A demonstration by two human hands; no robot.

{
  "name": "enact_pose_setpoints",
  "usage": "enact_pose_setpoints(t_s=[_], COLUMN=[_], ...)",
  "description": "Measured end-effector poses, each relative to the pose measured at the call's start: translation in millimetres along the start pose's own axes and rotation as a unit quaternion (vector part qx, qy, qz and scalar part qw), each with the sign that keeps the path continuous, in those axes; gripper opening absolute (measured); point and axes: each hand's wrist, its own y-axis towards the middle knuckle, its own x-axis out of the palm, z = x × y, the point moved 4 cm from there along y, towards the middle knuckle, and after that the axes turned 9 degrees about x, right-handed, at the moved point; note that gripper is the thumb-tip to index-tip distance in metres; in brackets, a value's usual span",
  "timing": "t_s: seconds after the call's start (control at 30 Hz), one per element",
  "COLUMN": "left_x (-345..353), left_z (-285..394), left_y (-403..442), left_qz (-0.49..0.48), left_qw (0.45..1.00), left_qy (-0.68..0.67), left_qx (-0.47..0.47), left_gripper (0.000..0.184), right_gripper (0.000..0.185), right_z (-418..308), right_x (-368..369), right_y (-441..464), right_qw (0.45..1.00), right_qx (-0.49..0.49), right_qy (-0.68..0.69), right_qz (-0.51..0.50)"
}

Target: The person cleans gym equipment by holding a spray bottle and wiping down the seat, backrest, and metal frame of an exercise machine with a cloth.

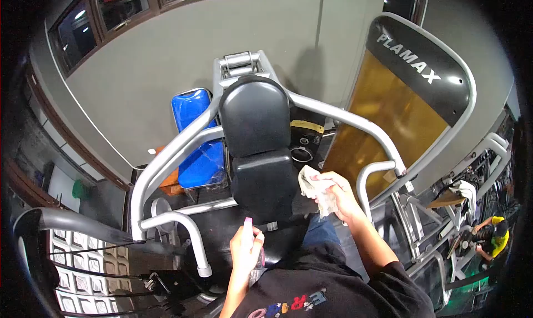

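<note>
My left hand (pixel 241 250) is closed around a small spray bottle (pixel 248 222) with a pink and white top. Most of the bottle is hidden by the fingers, and a clear part shows below them. In my right hand (pixel 343 198) is a crumpled whitish cloth (pixel 306 180), gripped between thumb and fingers and hanging down a little. Both hands are in front of a gym machine, the right one closer to its black padding. The machine has an upright black back pad (pixel 254 115) above another black pad (pixel 264 179). Neither hand visibly touches the pads.
Curved silver bars (pixel 166 151) with handles (pixel 195 246) flank the pads. A tall panel (pixel 388 101) marked PLAMAX stands at the right. Behind the bars is a blue padded bench (pixel 201 165). Far right, a person in a yellow shirt (pixel 499 240) is near other equipment.
</note>
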Motion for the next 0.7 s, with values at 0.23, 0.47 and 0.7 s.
enact_pose_setpoints(t_s=[0.23, 0.47, 0.7], left_x=[-1.7, 31.0, 46.9], left_z=[-15.6, -35.3, -30.3], left_y=[31.0, 130.4, 217.3], left_qz=[0.062, 0.025, 0.005], left_qw=[0.995, 0.996, 0.995], left_qy=[-0.028, -0.033, -0.055], left_qx=[-0.074, -0.082, -0.086], left_gripper=[0.014, 0.017, 0.021], right_gripper=[0.033, 0.028, 0.027], right_z=[-30.9, -104.5, -158.2], right_x=[1.6, -49.1, -107.3], right_y=[99.5, 227.4, 344.7], right_qw=[0.997, 0.983, 0.991], right_qx=[-0.055, -0.144, -0.091], right_qy=[-0.031, -0.09, -0.098], right_qz=[-0.033, -0.064, -0.009])
